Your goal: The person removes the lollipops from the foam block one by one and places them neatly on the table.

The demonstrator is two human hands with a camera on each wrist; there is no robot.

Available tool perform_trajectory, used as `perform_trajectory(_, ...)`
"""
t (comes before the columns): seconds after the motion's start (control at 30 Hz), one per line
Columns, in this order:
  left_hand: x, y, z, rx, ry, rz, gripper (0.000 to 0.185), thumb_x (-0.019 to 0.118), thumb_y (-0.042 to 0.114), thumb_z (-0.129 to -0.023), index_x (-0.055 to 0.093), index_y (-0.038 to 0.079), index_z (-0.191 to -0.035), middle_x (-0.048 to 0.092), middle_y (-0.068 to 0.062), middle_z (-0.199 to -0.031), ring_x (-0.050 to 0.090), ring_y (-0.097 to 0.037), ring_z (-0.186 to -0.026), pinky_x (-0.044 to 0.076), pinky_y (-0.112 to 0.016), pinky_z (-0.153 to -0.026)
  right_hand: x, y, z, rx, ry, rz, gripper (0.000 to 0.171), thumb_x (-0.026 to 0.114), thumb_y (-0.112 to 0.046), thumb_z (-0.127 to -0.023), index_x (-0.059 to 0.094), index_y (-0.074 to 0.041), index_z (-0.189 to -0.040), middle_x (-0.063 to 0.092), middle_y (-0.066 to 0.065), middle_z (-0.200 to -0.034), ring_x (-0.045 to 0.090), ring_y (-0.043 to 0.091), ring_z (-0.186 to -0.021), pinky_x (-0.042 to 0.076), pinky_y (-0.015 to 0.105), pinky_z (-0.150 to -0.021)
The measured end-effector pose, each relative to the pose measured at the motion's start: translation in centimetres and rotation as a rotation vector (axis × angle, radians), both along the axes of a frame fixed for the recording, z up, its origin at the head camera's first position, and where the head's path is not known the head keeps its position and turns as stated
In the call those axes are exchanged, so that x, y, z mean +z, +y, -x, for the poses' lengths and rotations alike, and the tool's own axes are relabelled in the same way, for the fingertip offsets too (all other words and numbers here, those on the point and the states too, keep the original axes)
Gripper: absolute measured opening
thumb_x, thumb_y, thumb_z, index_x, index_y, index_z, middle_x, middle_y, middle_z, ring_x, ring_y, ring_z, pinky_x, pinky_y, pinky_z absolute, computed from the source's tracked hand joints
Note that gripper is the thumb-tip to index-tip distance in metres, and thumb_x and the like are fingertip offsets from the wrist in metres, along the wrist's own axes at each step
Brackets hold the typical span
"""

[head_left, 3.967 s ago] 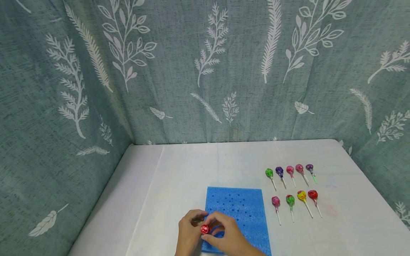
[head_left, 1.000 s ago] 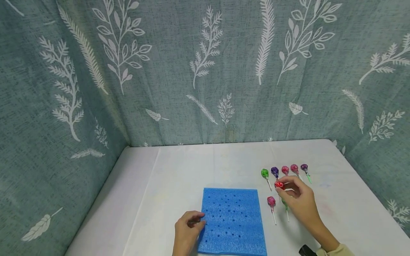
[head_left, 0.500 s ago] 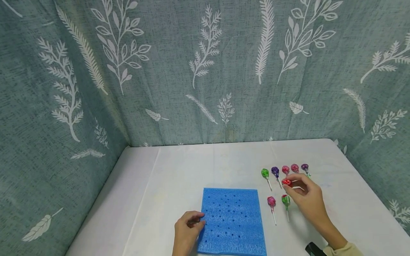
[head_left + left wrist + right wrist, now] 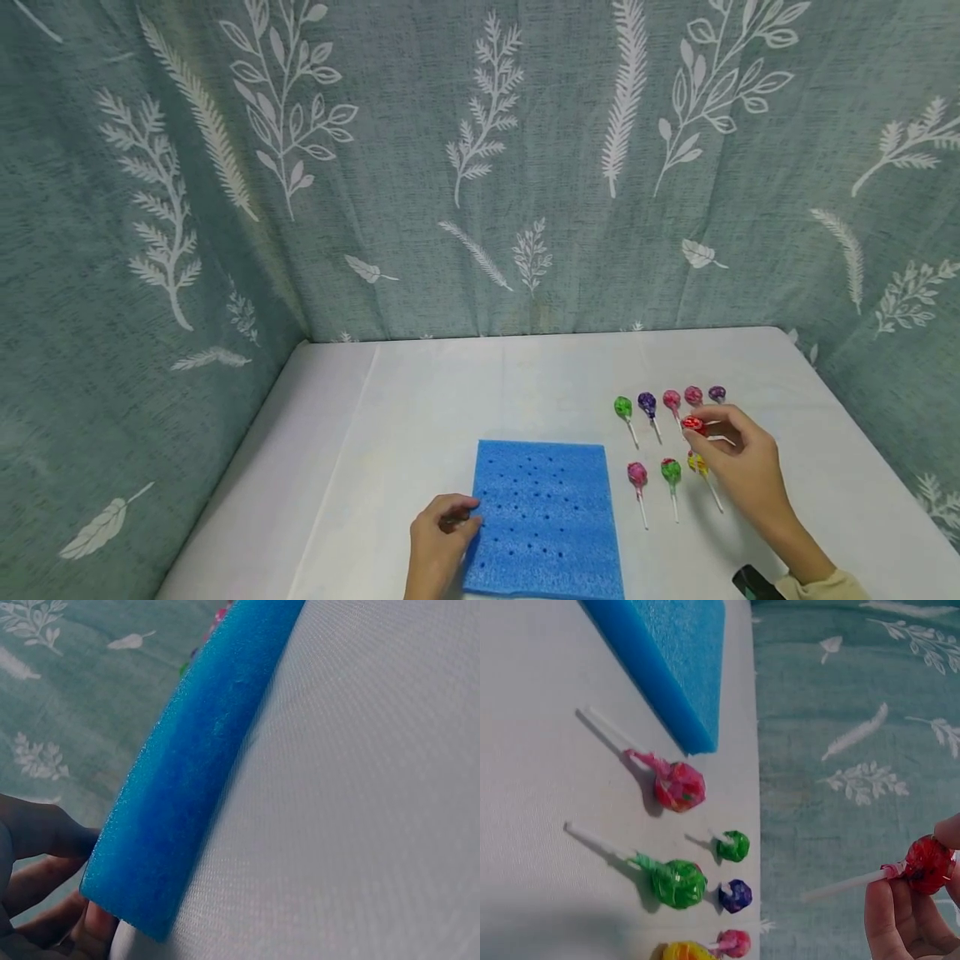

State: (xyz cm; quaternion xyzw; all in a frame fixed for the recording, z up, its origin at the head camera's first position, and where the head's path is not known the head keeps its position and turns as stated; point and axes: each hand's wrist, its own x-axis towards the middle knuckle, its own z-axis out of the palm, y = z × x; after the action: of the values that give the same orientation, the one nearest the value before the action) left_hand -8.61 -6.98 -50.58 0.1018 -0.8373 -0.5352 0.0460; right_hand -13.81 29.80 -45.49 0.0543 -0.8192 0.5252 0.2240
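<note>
In the head view my right hand [image 4: 738, 454] pinches a red-wrapped lollipop [image 4: 693, 424] by its candy end, above the rows of lollipops. The right wrist view shows this red lollipop [image 4: 928, 864] with its white stick pointing left, between thumb and fingers [image 4: 885, 919]. My left hand [image 4: 441, 537] holds the left edge of a blue foam board [image 4: 543, 521] dotted with small dark holes. Close up in the left wrist view, curled fingers [image 4: 41, 832] grip a corner of the thick foam [image 4: 195, 765].
Behind the right hand, a back row has green [image 4: 623, 407], dark purple [image 4: 647, 403], pink and purple lollipops. In front lie a pink [image 4: 637, 474], a green [image 4: 671, 471] and a yellow [image 4: 697, 463] one. A white table [image 4: 405, 408] meets a leaf-patterned curtain [image 4: 420, 167].
The right hand has carried the red lollipop from beside the left hand over to the lollipop rows, then slid further right, uncovering the green and yellow ones. The left hand stays at the foam.
</note>
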Motion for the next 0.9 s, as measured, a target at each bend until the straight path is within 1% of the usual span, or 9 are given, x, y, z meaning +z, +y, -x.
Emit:
perform_trajectory(0.03, 0.0, 0.1, 0.0, 0.006, -0.003, 0.003, 0.018, 0.076, 0.002, -0.073, 0.071, 0.011, -0.089, 0.065, 0.001, -0.091, 0.06, -0.013, -0.081, 0.051, -0.023, -0.07, 0.3, 0.0, -0.2, -0.02, -0.018, -0.013, 0.025, 0.07, -0.007, -0.085, 0.061, -0.002, -0.108, 0.061, 0.008, -0.102, 0.057, 0.004, -0.084, 0.048, 0.008, -0.07)
perform_trajectory(0.1, -0.1, 0.1, 0.0, 0.015, -0.007, 0.015, 0.019, 0.075, 0.003, -0.074, 0.071, 0.012, -0.089, 0.065, 0.002, -0.091, 0.06, -0.013, -0.081, 0.051, -0.023, -0.07, 0.0, 0.4, 0.0, -0.042, -0.03, -0.038, 0.026, 0.07, -0.009, -0.085, 0.061, -0.003, -0.109, 0.061, 0.005, -0.102, 0.057, 0.001, -0.085, 0.047, 0.007, -0.07)
perform_trajectory(0.13, -0.1, 0.1, 0.0, 0.02, -0.009, 0.019, 0.019, 0.075, 0.003, -0.074, 0.071, 0.012, -0.089, 0.065, 0.003, -0.091, 0.06, -0.013, -0.081, 0.051, -0.024, -0.071, 0.4, 0.3, -0.1, -0.062, -0.049, -0.06, 0.027, 0.07, -0.011, -0.085, 0.06, -0.003, -0.109, 0.061, 0.006, -0.103, 0.057, 0.001, -0.085, 0.048, 0.007, -0.07)
perform_trajectory(0.17, -0.1, 0.2, 0.0, 0.022, -0.01, 0.023, 0.019, 0.075, 0.003, -0.074, 0.071, 0.013, -0.089, 0.065, 0.003, -0.091, 0.06, -0.013, -0.082, 0.051, -0.024, -0.071, 0.4, 0.4, -0.1, -0.075, -0.056, -0.062, 0.028, 0.07, -0.011, -0.085, 0.06, -0.002, -0.11, 0.061, 0.005, -0.102, 0.057, 0.001, -0.085, 0.048, 0.007, -0.069)
perform_trajectory(0.37, 0.0, 0.2, -0.1, 0.032, -0.023, 0.022, 0.019, 0.074, 0.002, -0.074, 0.071, 0.012, -0.089, 0.065, 0.002, -0.092, 0.06, -0.013, -0.083, 0.051, -0.024, -0.072, 2.0, 0.4, -0.6, -0.099, -0.091, -0.083, 0.027, 0.068, -0.012, -0.087, 0.06, 0.0, -0.109, 0.061, 0.01, -0.1, 0.056, -0.003, -0.081, 0.048, 0.007, -0.066)
perform_trajectory(0.5, 0.2, 0.3, 0.1, 0.032, -0.03, 0.03, 0.019, 0.074, 0.002, -0.075, 0.071, 0.013, -0.09, 0.065, 0.002, -0.093, 0.06, -0.013, -0.083, 0.05, -0.024, -0.072, 2.4, 0.7, -0.7, -0.12, -0.11, -0.119, 0.027, 0.068, -0.014, -0.088, 0.06, -0.001, -0.109, 0.06, 0.001, -0.098, 0.055, -0.005, -0.081, 0.047, 0.007, -0.067)
perform_trajectory(0.63, 0.3, 0.3, 0.1, 0.031, -0.034, 0.031, 0.019, 0.074, 0.002, -0.075, 0.071, 0.013, -0.09, 0.065, 0.002, -0.094, 0.059, -0.013, -0.083, 0.05, -0.024, -0.072, 2.4, 1.3, -0.6, -0.122, -0.105, -0.116, 0.026, 0.068, -0.014, -0.088, 0.06, -0.001, -0.109, 0.059, -0.008, -0.095, 0.055, -0.005, -0.081, 0.047, 0.006, -0.067)
perform_trajectory(0.73, 0.3, 0.3, 0.1, 0.031, -0.04, 0.031, 0.019, 0.074, 0.002, -0.075, 0.07, 0.013, -0.09, 0.065, 0.002, -0.093, 0.059, -0.013, -0.083, 0.05, -0.024, -0.072, 2.2, 1.8, -0.5, -0.109, -0.095, -0.112, 0.025, 0.067, -0.013, -0.088, 0.06, -0.001, -0.108, 0.058, -0.012, -0.095, 0.055, -0.004, -0.08, 0.047, 0.006, -0.068)
perform_trajectory(0.9, 0.2, 0.2, 0.0, 0.031, -0.041, 0.019, 0.019, 0.074, 0.002, -0.075, 0.071, 0.013, -0.09, 0.064, 0.002, -0.093, 0.059, -0.013, -0.083, 0.05, -0.024, -0.072, 2.0, 2.5, -0.5, -0.129, -0.127, -0.137, 0.026, 0.067, -0.016, -0.088, 0.061, -0.002, -0.109, 0.058, -0.013, -0.095, 0.054, -0.005, -0.08, 0.045, 0.005, -0.067)
